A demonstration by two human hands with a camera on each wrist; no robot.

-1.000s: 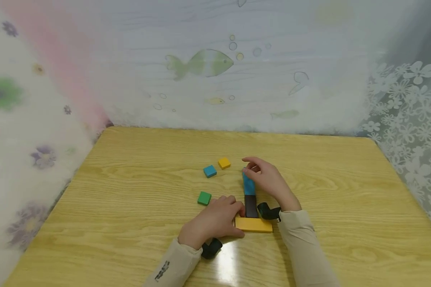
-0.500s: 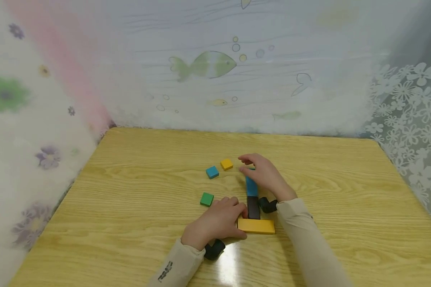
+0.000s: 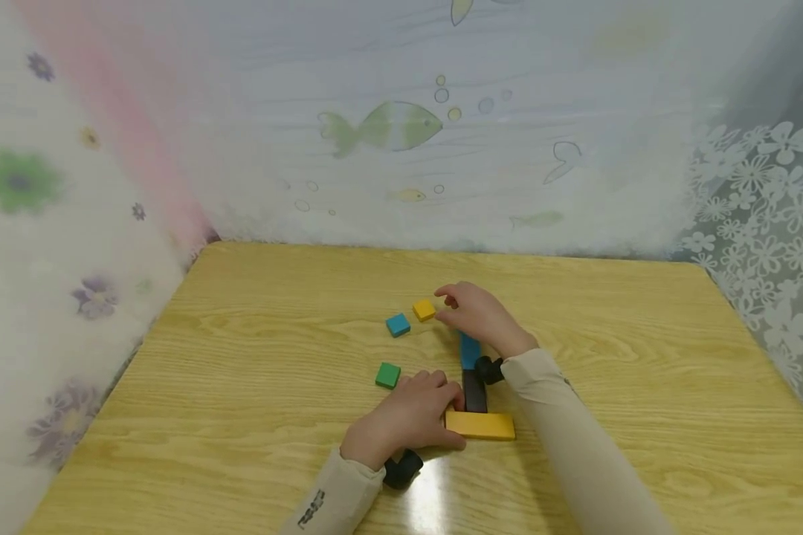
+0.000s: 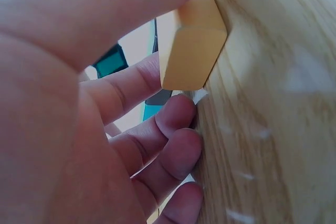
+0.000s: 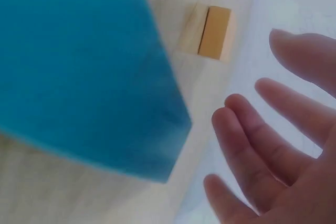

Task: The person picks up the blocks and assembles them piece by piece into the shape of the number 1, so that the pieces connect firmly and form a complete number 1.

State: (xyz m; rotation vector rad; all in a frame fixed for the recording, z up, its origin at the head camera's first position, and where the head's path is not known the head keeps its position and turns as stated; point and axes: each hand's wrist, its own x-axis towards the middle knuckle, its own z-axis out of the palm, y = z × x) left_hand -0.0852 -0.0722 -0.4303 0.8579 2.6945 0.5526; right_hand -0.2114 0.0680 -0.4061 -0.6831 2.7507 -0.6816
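Note:
At its left end, my left hand (image 3: 415,412) pinches the long yellow block (image 3: 479,426) between thumb and index finger; the left wrist view shows the block's end face (image 4: 193,59) between them. A black block (image 3: 474,391) stretches away from the yellow one, with a blue block (image 3: 469,352) beyond it, partly hidden by my right hand (image 3: 475,312). That hand hovers over the blue block's far end, holding nothing, its fingers spread in the right wrist view. Just left of its fingertips lies a small yellow block (image 3: 424,310), apart from the hand.
Left of the small yellow block sits a small blue block (image 3: 398,325). Nearer, beside my left fingers, lies a small green block (image 3: 387,375). The wooden table (image 3: 274,334) meets a patterned curtain (image 3: 274,148) at the back.
My right hand has moved left and away from me, off the blue block's far end towards the small yellow block. My left hand keeps its grip on the long yellow block.

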